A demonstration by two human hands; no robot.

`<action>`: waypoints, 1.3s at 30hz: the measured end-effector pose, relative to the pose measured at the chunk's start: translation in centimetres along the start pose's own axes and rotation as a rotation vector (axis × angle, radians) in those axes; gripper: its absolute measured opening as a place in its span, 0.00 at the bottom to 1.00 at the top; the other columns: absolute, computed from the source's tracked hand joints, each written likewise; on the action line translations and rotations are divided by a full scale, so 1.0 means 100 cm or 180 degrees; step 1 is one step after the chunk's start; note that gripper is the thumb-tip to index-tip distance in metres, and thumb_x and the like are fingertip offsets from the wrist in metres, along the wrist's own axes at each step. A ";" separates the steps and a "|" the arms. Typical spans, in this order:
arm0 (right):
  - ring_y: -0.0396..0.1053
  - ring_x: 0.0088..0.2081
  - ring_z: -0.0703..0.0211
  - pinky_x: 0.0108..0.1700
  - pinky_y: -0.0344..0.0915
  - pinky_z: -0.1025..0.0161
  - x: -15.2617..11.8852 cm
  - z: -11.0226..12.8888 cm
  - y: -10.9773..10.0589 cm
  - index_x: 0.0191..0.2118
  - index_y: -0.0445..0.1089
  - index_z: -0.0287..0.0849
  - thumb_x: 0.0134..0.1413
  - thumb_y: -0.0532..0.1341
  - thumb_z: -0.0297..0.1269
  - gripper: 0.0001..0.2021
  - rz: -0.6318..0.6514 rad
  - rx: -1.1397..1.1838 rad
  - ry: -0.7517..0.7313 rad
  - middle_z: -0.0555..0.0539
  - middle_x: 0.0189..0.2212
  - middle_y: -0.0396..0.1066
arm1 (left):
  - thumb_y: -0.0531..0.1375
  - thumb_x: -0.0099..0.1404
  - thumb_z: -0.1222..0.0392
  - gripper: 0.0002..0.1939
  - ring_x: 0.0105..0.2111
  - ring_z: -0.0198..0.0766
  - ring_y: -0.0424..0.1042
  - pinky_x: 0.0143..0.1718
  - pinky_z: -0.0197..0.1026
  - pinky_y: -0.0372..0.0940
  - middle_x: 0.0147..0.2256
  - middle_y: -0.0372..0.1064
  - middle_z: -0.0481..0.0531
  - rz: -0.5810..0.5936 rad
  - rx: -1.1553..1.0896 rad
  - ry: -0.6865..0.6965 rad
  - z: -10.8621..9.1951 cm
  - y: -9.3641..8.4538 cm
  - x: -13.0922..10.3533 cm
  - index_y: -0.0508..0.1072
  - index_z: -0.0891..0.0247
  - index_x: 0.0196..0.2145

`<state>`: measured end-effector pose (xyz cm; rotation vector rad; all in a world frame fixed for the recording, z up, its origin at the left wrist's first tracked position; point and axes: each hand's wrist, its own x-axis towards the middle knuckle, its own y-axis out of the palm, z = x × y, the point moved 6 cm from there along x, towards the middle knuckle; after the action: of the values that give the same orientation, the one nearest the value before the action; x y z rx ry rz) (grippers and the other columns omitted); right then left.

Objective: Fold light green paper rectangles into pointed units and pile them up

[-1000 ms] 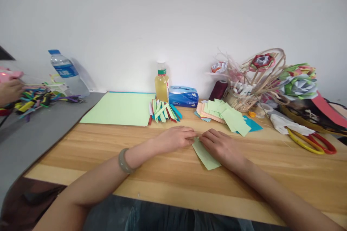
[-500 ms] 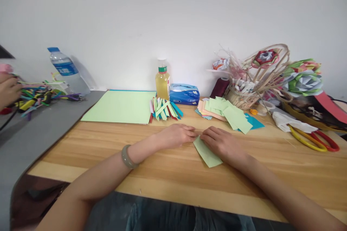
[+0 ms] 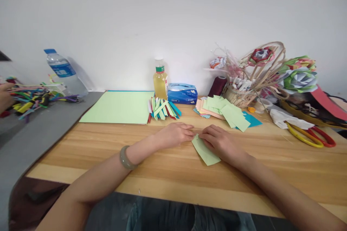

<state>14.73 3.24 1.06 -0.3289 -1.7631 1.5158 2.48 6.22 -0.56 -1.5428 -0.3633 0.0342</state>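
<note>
A small pale green sheet of paper [image 3: 206, 153] lies aslant on the wooden table, its far edge under my fingers. My right hand [image 3: 220, 140] has its fingers curled down onto that far edge and covers part of the sheet. At the left far corner, the fingertips of my left hand [image 3: 175, 134] meet the paper, held close together. Whether the edge is folded there is hidden by the fingers. Beyond my right hand, a loose pile of green square papers [image 3: 235, 116] overlaps orange and blue ones.
Large green sheets [image 3: 116, 107] lie at the back left beside a heap of coloured paper strips [image 3: 165, 110]. A yellow drink bottle [image 3: 160, 83] and a blue tissue pack [image 3: 182, 94] stand behind. Scissors [image 3: 311, 135] lie right. Another person's hand [image 3: 5, 95] shows far left.
The view has shifted slightly. My hands and the green paper keep nearly the same position on the table. The other person's hand at the far left has moved lower.
</note>
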 end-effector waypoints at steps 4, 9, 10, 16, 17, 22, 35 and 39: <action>0.64 0.36 0.54 0.38 0.63 0.57 0.000 0.000 -0.001 0.35 0.71 0.38 0.58 0.53 0.27 0.09 0.0104 -0.0120 0.0081 0.43 0.32 0.69 | 0.54 0.64 0.70 0.14 0.56 0.44 0.60 0.53 0.45 0.59 0.49 0.69 0.52 -0.0037 0.0082 0.0076 -0.003 -0.002 0.001 0.72 0.65 0.45; 0.64 0.39 0.53 0.39 0.63 0.56 0.001 0.001 0.000 0.46 0.69 0.41 0.57 0.53 0.26 0.13 0.0187 -0.0190 0.0061 0.43 0.36 0.68 | 0.53 0.65 0.68 0.11 0.54 0.44 0.62 0.52 0.45 0.60 0.46 0.71 0.54 -0.0205 0.0211 0.0160 -0.006 -0.004 0.001 0.73 0.66 0.43; 0.64 0.40 0.53 0.40 0.63 0.56 0.001 0.000 0.000 0.46 0.70 0.42 0.57 0.53 0.26 0.14 0.0179 -0.0186 0.0056 0.43 0.36 0.68 | 0.53 0.66 0.67 0.11 0.54 0.44 0.62 0.52 0.46 0.60 0.45 0.71 0.54 -0.0242 0.0248 0.0173 -0.007 -0.004 0.001 0.73 0.66 0.42; 0.64 0.40 0.53 0.41 0.61 0.57 0.002 0.000 -0.003 0.41 0.72 0.42 0.54 0.55 0.24 0.12 0.0111 -0.0204 0.0027 0.43 0.35 0.70 | 0.50 0.68 0.66 0.12 0.57 0.45 0.58 0.55 0.51 0.55 0.47 0.70 0.55 -0.0324 0.0470 0.0052 -0.012 -0.009 0.002 0.73 0.66 0.40; 0.64 0.40 0.53 0.41 0.61 0.57 0.002 0.001 -0.003 0.40 0.73 0.41 0.54 0.55 0.24 0.12 0.0111 -0.0218 0.0017 0.43 0.35 0.70 | 0.50 0.68 0.66 0.12 0.57 0.44 0.57 0.55 0.50 0.55 0.48 0.69 0.55 -0.0297 0.0473 0.0034 -0.012 -0.010 0.003 0.73 0.66 0.41; 0.64 0.39 0.53 0.39 0.60 0.57 0.001 0.001 -0.002 0.38 0.73 0.40 0.52 0.55 0.23 0.12 0.0076 -0.0248 0.0020 0.44 0.34 0.70 | 0.52 0.67 0.66 0.11 0.56 0.43 0.59 0.54 0.45 0.56 0.48 0.70 0.55 -0.0043 0.0420 0.0039 -0.011 -0.007 0.005 0.73 0.65 0.42; 0.66 0.41 0.55 0.41 0.66 0.57 -0.038 -0.013 -0.016 0.44 0.69 0.42 0.51 0.51 0.22 0.17 0.0080 0.0761 0.0405 0.42 0.39 0.68 | 0.55 0.62 0.72 0.14 0.56 0.42 0.61 0.53 0.45 0.58 0.48 0.70 0.51 -0.0198 -0.0048 -0.0070 0.001 -0.002 -0.001 0.73 0.63 0.44; 0.66 0.46 0.54 0.44 0.67 0.57 -0.046 -0.010 -0.019 0.47 0.64 0.43 0.50 0.55 0.25 0.17 0.0097 0.1044 0.0604 0.41 0.46 0.65 | 0.56 0.59 0.72 0.16 0.57 0.42 0.59 0.53 0.45 0.57 0.50 0.68 0.52 -0.0125 0.0019 -0.0003 0.000 0.000 -0.001 0.72 0.62 0.45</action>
<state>19.01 0.50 1.03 -0.3216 -1.3424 1.7038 2.33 6.23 -0.59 -1.5294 -0.3937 0.0053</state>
